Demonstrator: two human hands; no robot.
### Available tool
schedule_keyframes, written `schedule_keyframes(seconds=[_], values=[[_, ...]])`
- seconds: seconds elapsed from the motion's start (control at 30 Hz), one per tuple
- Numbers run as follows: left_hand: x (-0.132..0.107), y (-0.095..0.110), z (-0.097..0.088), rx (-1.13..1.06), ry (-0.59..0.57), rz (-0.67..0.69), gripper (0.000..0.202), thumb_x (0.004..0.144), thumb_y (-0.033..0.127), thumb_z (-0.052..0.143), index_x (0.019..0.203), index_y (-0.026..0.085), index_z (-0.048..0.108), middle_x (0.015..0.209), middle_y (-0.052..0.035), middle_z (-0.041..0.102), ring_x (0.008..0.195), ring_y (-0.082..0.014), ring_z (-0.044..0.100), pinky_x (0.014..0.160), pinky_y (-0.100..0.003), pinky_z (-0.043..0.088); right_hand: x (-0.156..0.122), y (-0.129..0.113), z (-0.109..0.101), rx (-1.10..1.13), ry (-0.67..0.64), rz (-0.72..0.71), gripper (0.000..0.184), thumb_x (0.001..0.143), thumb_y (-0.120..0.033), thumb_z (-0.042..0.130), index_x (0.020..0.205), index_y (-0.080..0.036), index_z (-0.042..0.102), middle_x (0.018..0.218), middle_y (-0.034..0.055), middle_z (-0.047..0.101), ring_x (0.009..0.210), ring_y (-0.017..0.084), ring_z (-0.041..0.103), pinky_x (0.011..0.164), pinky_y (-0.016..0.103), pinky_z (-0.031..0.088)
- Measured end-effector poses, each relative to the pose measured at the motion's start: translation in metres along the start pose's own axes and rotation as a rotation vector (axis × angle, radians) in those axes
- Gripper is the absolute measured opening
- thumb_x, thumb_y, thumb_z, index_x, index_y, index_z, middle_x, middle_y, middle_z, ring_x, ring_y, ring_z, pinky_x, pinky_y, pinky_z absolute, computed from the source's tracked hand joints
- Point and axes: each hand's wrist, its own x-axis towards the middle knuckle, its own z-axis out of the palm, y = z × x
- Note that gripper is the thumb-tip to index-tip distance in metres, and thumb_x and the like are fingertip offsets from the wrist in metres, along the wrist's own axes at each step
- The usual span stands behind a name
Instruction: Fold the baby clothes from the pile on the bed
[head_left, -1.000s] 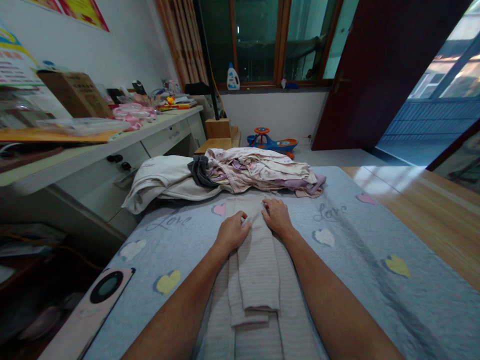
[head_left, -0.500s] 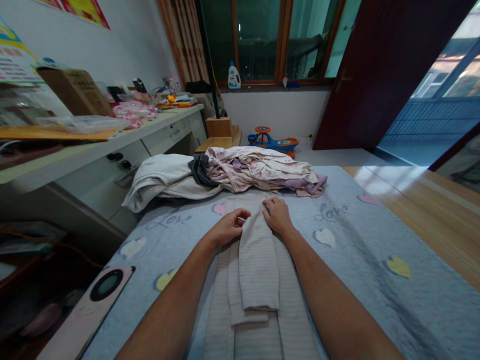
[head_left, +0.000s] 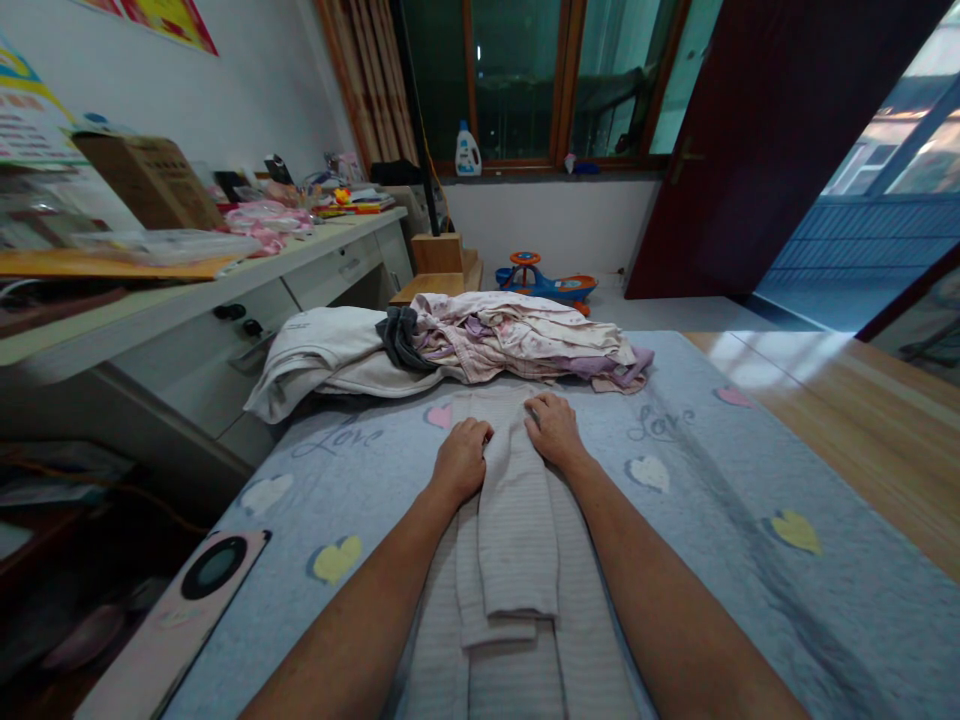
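A pale striped long-sleeved shirt (head_left: 517,540) lies lengthwise in front of me on the bed, its two sleeves folded inward, one overlapping the other. My left hand (head_left: 462,460) has its fingers curled at the left edge of the shirt's upper part; the fingertips are partly hidden. Across from it, my right hand (head_left: 555,430) pinches the fabric at the upper right edge. Between the hands, the top sleeve narrows and creases a little. Both forearms run alongside the shirt.
Beyond the shirt lies a heap of clothes (head_left: 525,335), with a light grey garment (head_left: 322,345) at its left. A pink phone (head_left: 180,610) rests on the bed's left edge. A cluttered desk (head_left: 330,240) stands left; a blue ride-on toy (head_left: 547,285) is on the floor behind.
My left hand has turned palm-down and its fingers have curled in against the shirt's left edge. My right hand has stayed nearly still.
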Motion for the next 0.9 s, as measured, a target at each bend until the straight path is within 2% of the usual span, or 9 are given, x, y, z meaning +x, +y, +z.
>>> schedule_keyframes(seconds=[0.2,0.4,0.53,0.63,0.73,0.9], values=[[0.002,0.0,0.003,0.047,-0.032,-0.024,0.023,0.092,0.008,0.042,0.089,0.02,0.062,0.094,-0.0081,0.061,0.093,-0.023,0.055,0.085,-0.034,0.043,0.0,0.001,0.001,0.0,-0.006,-0.004,0.033,0.093,-0.029,0.053,0.123,-0.023,0.063,0.13,0.0099,0.058,0.118,0.026,0.049,0.1,0.037,0.039],[0.001,-0.003,0.002,0.015,-0.039,-0.01,0.023,0.081,0.001,0.046,0.083,0.02,0.059,0.09,-0.0066,0.059,0.091,-0.0222,0.054,0.084,-0.033,0.043,0.0,0.002,-0.001,-0.012,-0.026,0.003,0.036,0.092,-0.026,0.051,0.126,-0.023,0.062,0.131,0.0092,0.058,0.118,0.026,0.05,0.101,0.037,0.039],[-0.001,-0.002,-0.002,-0.017,-0.037,-0.014,0.021,0.08,0.003,0.046,0.082,0.02,0.057,0.088,-0.0059,0.059,0.088,-0.0218,0.054,0.083,-0.033,0.043,0.0,0.001,-0.003,-0.017,-0.036,0.016,0.041,0.091,-0.024,0.05,0.13,-0.023,0.06,0.133,0.0095,0.058,0.119,0.026,0.05,0.102,0.037,0.038],[-0.003,-0.004,-0.004,-0.109,-0.006,0.001,0.019,0.081,0.008,0.051,0.093,0.02,0.058,0.087,-0.004,0.059,0.086,-0.0209,0.054,0.081,-0.032,0.043,0.0,0.001,-0.003,-0.018,-0.051,0.005,0.045,0.09,-0.022,0.049,0.135,-0.025,0.058,0.136,0.0085,0.057,0.121,0.026,0.049,0.103,0.037,0.038],[-0.005,-0.007,-0.004,-0.205,0.001,0.02,0.031,0.079,0.009,0.054,0.107,0.021,0.057,0.088,-0.002,0.06,0.086,-0.02,0.055,0.079,-0.031,0.044,0.0,0.0,-0.003,-0.028,-0.079,-0.009,0.049,0.09,-0.02,0.047,0.138,-0.028,0.056,0.142,0.0065,0.054,0.126,0.026,0.046,0.106,0.039,0.035],[-0.006,-0.011,-0.003,-0.281,-0.005,0.097,0.039,0.077,0.005,0.051,0.11,0.023,0.058,0.097,-0.0021,0.061,0.091,-0.019,0.056,0.085,-0.03,0.045,0.002,0.002,-0.001,-0.032,-0.114,-0.022,0.051,0.092,-0.018,0.042,0.141,-0.028,0.054,0.149,0.0051,0.05,0.132,0.025,0.041,0.11,0.041,0.031]])
